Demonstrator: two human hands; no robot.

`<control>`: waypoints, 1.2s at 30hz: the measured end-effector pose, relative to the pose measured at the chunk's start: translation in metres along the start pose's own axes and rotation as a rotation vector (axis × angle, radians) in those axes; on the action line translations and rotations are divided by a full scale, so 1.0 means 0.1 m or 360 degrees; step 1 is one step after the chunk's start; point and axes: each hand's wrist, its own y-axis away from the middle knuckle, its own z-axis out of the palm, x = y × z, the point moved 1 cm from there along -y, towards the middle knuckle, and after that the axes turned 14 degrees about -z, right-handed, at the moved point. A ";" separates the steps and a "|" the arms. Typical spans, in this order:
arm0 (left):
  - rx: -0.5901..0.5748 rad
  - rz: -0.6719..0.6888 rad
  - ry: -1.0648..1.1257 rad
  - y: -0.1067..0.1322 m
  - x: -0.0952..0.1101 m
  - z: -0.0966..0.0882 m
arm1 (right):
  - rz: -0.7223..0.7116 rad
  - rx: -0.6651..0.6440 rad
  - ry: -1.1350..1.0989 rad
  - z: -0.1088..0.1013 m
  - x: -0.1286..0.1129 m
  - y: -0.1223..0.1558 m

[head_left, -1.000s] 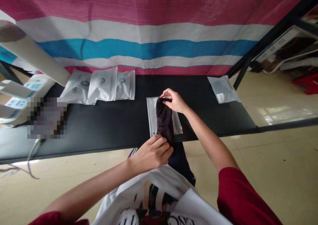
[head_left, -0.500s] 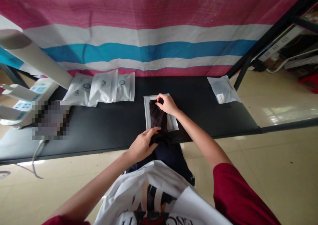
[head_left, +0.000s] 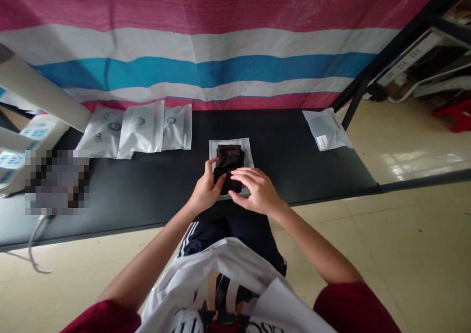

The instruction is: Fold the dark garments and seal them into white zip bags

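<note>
A folded piece of black cloth lies on a flat, frosted plastic pouch near the front of the black tabletop. My left hand grips the cloth's left side, its thumb over the top and its index finger along the edge. At the lower right of the cloth is my right hand, fingers curved and thumb held apart, the fingertips at or just above the fabric. It holds nothing that I can see.
Filled white pouches lie at the back left; another pouch is at the far right. A pixelated object with a cable and a white power strip occupy the left end. Striped sheeting hangs behind.
The cloth, longer before and reaching the table's front edge, is now folded shorter on the pouch. My right hand has come down from its top end; my left has moved up to its left side.
</note>
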 end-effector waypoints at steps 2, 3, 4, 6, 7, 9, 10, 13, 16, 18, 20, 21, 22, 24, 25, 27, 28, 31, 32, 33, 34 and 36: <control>0.0023 -0.0117 0.0052 -0.03 -0.01 0.01 | -0.0061 -0.0152 0.0092 0.12 0.00 0.08; 0.0018 -0.0147 0.0079 -0.03 0.00 0.01 | -0.0062 -0.0179 0.0137 0.18 0.02 0.11; 0.0005 -0.0140 0.0093 -0.03 0.01 0.01 | -0.0057 -0.0193 0.0174 0.22 0.04 0.12; 0.0060 -0.0045 0.0030 0.02 0.07 -0.02 | -0.0055 -0.0220 0.0220 0.26 0.08 0.11; 0.0143 0.0030 -0.0043 0.05 0.11 -0.05 | -0.0057 -0.0242 0.0233 0.26 0.10 0.09; 0.0330 0.0178 -0.0207 0.15 0.18 -0.11 | -0.0055 -0.0303 0.0235 0.23 0.13 0.01; 0.0381 0.0229 -0.0266 0.20 0.20 -0.14 | -0.0048 -0.0334 0.0219 0.20 0.15 -0.04; 0.0295 0.0286 -0.0321 0.31 0.18 -0.17 | 0.0044 -0.0428 0.0129 0.09 0.22 -0.22; 0.0214 0.0254 -0.0334 0.37 0.08 -0.13 | 0.0339 -0.0468 0.0128 0.00 0.34 -0.39; 0.0222 0.0247 -0.0359 0.41 0.02 -0.09 | 0.0525 -0.0444 0.0188 -0.02 0.42 -0.48; 0.0203 0.0294 -0.0447 0.43 0.01 -0.06 | 0.0604 -0.0415 0.0262 -0.02 0.51 -0.56; 0.0175 0.0337 -0.0515 0.44 0.02 -0.04 | 0.0605 -0.0417 0.0301 -0.01 0.56 -0.59; 0.0144 0.0386 -0.0582 0.45 0.03 -0.03 | 0.0597 -0.0429 0.0342 0.01 0.61 -0.63; 0.0085 0.0466 -0.0685 0.45 0.05 -0.02 | 0.0610 -0.0453 0.0414 0.05 0.73 -0.68; 0.0067 0.0491 -0.0719 0.45 0.05 -0.02 | 0.0632 -0.0462 0.0428 0.08 0.79 -0.69; 0.0052 0.0509 -0.0784 0.44 0.04 -0.03 | 0.0676 -0.0464 0.0391 0.12 0.89 -0.70; 0.0051 0.0509 -0.0817 0.44 0.02 -0.04 | 0.0674 -0.0462 0.0345 0.14 0.92 -0.69; 0.0056 0.0482 -0.0905 0.44 -0.03 -0.08 | 0.0553 -0.0470 0.0161 0.15 0.98 -0.65; 0.0061 0.0470 -0.0929 0.44 -0.04 -0.09 | 0.0510 -0.0481 0.0094 0.15 0.98 -0.63; 0.0067 0.0458 -0.0952 0.44 -0.05 -0.11 | 0.0483 -0.0496 0.0025 0.14 0.98 -0.62; 0.0074 0.0450 -0.0973 0.44 -0.06 -0.12 | 0.0481 -0.0513 -0.0040 0.13 0.98 -0.61; 0.0095 0.0452 -0.1006 0.44 -0.06 -0.14 | 0.0546 -0.0547 -0.0128 0.12 0.98 -0.62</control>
